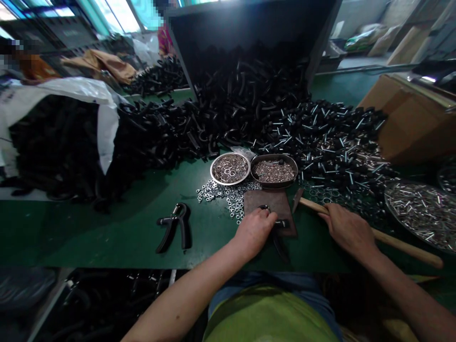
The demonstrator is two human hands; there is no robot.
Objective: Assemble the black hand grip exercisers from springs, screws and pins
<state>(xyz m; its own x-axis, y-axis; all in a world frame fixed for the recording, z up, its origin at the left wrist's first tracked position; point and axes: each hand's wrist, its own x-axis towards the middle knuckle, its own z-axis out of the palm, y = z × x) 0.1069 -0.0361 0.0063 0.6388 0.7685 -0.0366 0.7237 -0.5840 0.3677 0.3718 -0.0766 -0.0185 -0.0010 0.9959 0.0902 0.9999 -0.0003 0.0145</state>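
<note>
My left hand [253, 232] is closed on a black hand grip [280, 247] lying over a brown pad [261, 198]. Its upper part is partly hidden under my fingers. My right hand [347, 229] is wrapped round the wooden handle of a hammer [311, 204], whose head rests at the right edge of the pad. Another black hand grip [174, 227], with a metal spring at its top, lies on the green table to the left. Small nuts [235, 202] are scattered beside the pad, below a round dish [230, 169] and an oval tin [274, 171] of small metal parts.
Black handles [199, 123] are heaped across the back, with black parts with metal rods [331, 137] at right. A cardboard box [409, 114] and a large tray of metal pins [423, 213] stand at right, a white sack [110, 128] at left. People are partly visible at back left.
</note>
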